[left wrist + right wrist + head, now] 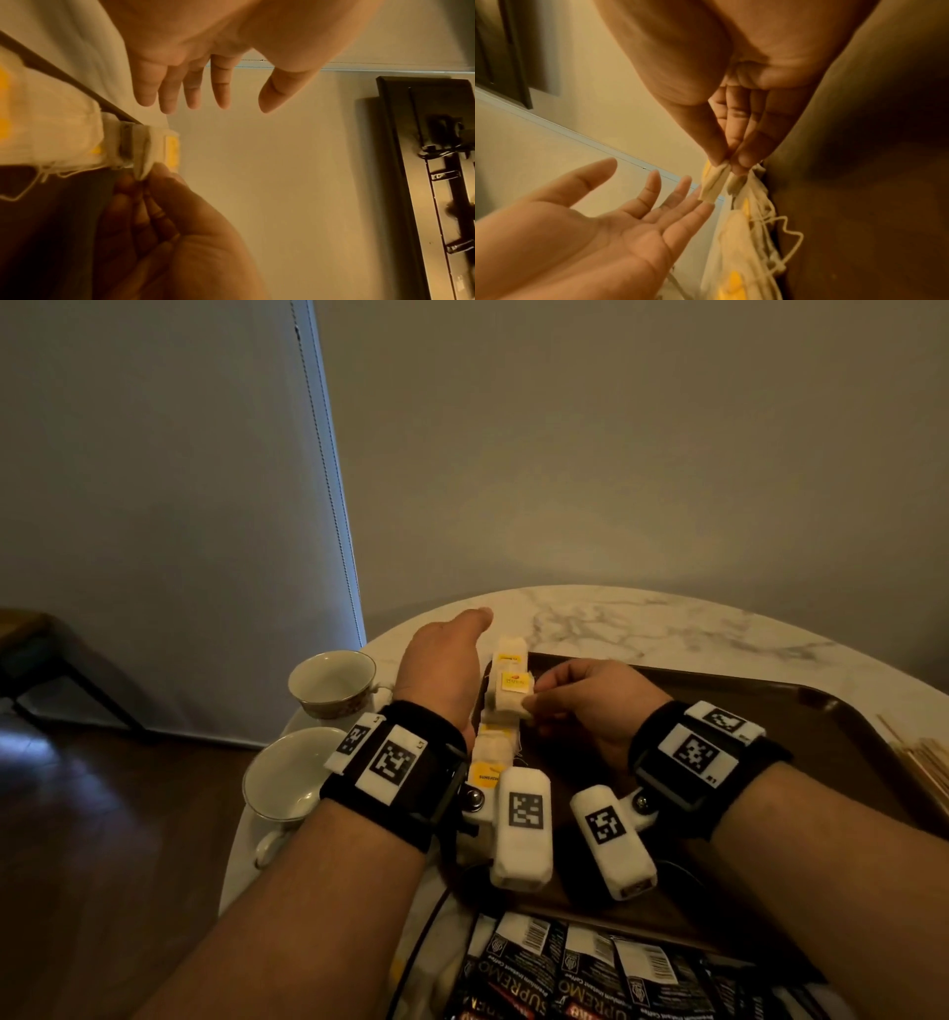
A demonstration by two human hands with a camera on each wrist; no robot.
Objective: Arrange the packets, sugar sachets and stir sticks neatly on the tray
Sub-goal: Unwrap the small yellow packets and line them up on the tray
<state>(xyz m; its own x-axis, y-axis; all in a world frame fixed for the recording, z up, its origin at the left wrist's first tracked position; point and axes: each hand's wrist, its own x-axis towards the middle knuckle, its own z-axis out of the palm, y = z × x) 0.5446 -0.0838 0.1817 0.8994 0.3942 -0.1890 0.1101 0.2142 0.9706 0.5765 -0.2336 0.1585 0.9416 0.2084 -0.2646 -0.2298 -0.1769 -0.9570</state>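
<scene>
Head view: right hand (pixel 580 701) pinches a tea bag (pixel 509 693) corner; left hand (pixel 445 667) spread; the bag could slip from that thin grip.

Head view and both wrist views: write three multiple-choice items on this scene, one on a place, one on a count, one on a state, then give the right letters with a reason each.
1. Where do the tea bags lie?
A. in a row along the left edge of the tray
B. inside a cup
C. on the floor

2. How many cups stand left of the tray?
A. none
B. two
C. five

3. What is the right hand doing?
A. lying flat on the coffee packets
B. gripping a cup handle
C. pinching a tea bag between thumb and fingertips

Answers:
1 A, the head view shows the white and yellow bags lined up by the tray's left rim.
2 B, two white cups sit on the marble table.
3 C, the right wrist view shows the pinch, while the left hand is spread and holds nothing.
</scene>
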